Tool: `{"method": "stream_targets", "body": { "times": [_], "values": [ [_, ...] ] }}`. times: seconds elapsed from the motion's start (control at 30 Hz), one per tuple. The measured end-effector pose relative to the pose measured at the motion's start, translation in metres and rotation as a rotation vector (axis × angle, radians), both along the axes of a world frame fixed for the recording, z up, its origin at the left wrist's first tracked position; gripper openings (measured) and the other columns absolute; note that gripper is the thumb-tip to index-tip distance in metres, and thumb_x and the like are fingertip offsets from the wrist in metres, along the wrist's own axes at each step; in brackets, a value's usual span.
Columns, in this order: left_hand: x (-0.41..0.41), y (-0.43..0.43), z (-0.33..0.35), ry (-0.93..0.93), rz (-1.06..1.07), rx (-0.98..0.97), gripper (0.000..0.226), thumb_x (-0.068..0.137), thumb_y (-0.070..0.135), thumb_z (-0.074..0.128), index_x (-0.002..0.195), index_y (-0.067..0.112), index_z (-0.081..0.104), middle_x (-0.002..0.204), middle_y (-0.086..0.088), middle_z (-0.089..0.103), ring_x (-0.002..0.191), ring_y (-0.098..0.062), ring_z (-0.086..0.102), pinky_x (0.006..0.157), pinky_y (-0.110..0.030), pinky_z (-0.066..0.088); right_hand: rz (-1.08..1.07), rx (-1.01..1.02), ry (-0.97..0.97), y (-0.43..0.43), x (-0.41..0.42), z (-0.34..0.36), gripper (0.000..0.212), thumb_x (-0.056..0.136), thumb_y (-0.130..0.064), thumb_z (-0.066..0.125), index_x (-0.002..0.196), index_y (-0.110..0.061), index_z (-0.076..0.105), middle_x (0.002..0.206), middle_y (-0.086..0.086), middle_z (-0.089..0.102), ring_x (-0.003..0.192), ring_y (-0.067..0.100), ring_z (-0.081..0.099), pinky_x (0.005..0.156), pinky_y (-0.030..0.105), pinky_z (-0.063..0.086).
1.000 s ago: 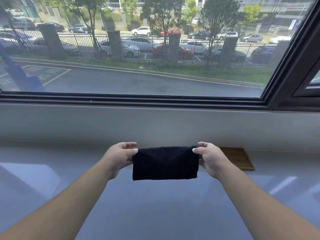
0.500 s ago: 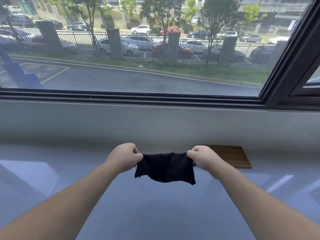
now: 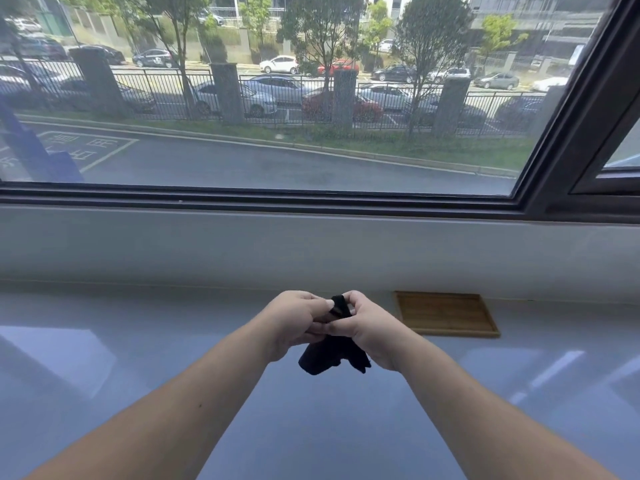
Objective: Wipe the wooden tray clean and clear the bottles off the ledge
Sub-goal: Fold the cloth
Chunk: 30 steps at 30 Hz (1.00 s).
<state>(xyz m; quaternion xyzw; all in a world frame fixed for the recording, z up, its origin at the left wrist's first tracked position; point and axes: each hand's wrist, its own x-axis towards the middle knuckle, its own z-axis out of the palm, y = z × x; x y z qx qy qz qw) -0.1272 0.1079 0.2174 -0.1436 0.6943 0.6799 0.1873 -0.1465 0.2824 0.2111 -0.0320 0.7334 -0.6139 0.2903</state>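
Note:
A black cloth [image 3: 332, 358] is bunched between my two hands above the pale glossy ledge [image 3: 311, 427]. My left hand [image 3: 294, 320] and my right hand [image 3: 369, 327] are pressed together, each pinching the cloth, whose loose end hangs below them. A flat wooden tray [image 3: 446, 315] lies on the ledge against the back wall, just right of my right hand and apart from it. No bottles are in view.
A grey wall [image 3: 311, 251] rises behind the ledge under a large window with a dark frame [image 3: 277, 199]. Outside are a road, a fence and parked cars.
My hands have come together from about a cloth's width apart. The cloth, held stretched flat a second ago, is now folded and crumpled between them.

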Motion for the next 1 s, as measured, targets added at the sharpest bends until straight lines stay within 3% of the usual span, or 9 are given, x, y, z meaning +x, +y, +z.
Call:
{"method": "stream_targets", "body": {
  "times": [0.17,0.3,0.37,0.43,0.53,0.63,0.77,0.9,1.0],
  "values": [
    [0.004,-0.011,-0.011,0.136,0.225,-0.141,0.05,0.082,0.063,0.07,0.098,0.015,0.074,0.096,-0.001,0.079,0.073,-0.015,0.072,0.068,-0.032,0.054,-0.127,-0.075,0.036,-0.001,-0.005,-0.006,0.031,0.081,0.0,0.058,0.109,-0.012,0.066,0.099,0.016,0.07,0.084,0.032,0.068,0.073,0.041,0.051],
    [0.009,-0.032,-0.029,0.058,0.12,-0.061,0.076,0.061,0.082,0.075,0.115,0.028,0.071,0.12,0.01,0.073,0.11,-0.012,0.066,0.098,-0.042,0.051,-0.108,-0.355,-0.106,0.012,-0.011,0.0,0.034,0.093,0.008,0.045,0.123,0.003,0.06,0.104,0.021,0.067,0.088,0.035,0.066,0.067,0.04,0.052],
    [0.011,-0.037,-0.035,-0.042,-0.121,0.084,0.071,0.069,0.079,0.076,0.115,0.025,0.073,0.117,0.011,0.072,0.102,-0.01,0.065,0.103,-0.041,0.045,-0.059,-0.478,-0.14,0.018,-0.016,0.003,0.037,0.091,-0.001,0.047,0.126,-0.002,0.059,0.11,0.022,0.065,0.093,0.034,0.063,0.067,0.037,0.05],
    [0.011,-0.034,-0.04,-0.057,-0.21,0.179,0.055,0.083,0.064,0.076,0.115,0.019,0.071,0.105,0.0,0.068,0.083,-0.014,0.062,0.088,-0.032,0.049,-0.111,-0.483,-0.181,0.02,-0.02,-0.003,0.033,0.092,-0.013,0.05,0.122,-0.007,0.061,0.114,0.019,0.066,0.1,0.034,0.062,0.07,0.039,0.048],
    [0.01,-0.013,-0.042,-0.013,-0.011,0.132,0.027,0.098,0.031,0.07,0.117,0.012,0.072,0.1,-0.006,0.078,0.079,-0.016,0.072,0.064,-0.025,0.055,-0.206,-0.26,-0.334,0.018,-0.015,-0.028,0.04,0.1,-0.039,0.056,0.123,-0.009,0.069,0.119,0.012,0.075,0.105,0.032,0.069,0.076,0.042,0.057],
    [0.009,-0.003,-0.044,0.126,0.064,-0.048,0.014,0.097,0.017,0.071,0.11,0.014,0.074,0.088,-0.003,0.08,0.067,-0.013,0.074,0.052,-0.022,0.053,-0.163,-0.288,-0.337,0.021,-0.007,-0.049,0.035,0.099,-0.026,0.066,0.132,-0.013,0.065,0.12,0.014,0.077,0.105,0.031,0.074,0.073,0.039,0.061],
    [0.002,-0.01,-0.039,0.207,0.099,-0.038,0.016,0.098,0.015,0.072,0.114,0.014,0.074,0.102,-0.008,0.081,0.086,-0.024,0.079,0.06,-0.028,0.058,-0.177,-0.486,-0.26,0.023,-0.01,-0.056,0.045,0.097,0.002,0.061,0.138,-0.016,0.056,0.13,0.019,0.071,0.105,0.033,0.073,0.071,0.035,0.059],
    [-0.003,-0.013,-0.04,0.21,0.154,0.03,0.015,0.102,0.024,0.068,0.113,0.016,0.073,0.094,-0.005,0.08,0.072,-0.019,0.074,0.053,-0.026,0.054,-0.256,-0.419,-0.139,0.014,-0.014,-0.053,0.042,0.101,-0.003,0.057,0.136,-0.026,0.057,0.132,0.012,0.07,0.103,0.029,0.072,0.067,0.04,0.055],
    [-0.005,-0.007,-0.052,0.126,0.194,0.026,0.016,0.105,0.037,0.059,0.114,0.028,0.069,0.095,0.0,0.081,0.075,-0.018,0.076,0.059,-0.032,0.059,-0.296,-0.343,-0.204,0.009,-0.01,-0.06,0.04,0.105,-0.012,0.055,0.136,-0.036,0.052,0.114,0.012,0.078,0.09,0.028,0.076,0.066,0.043,0.059]
  ]
}}
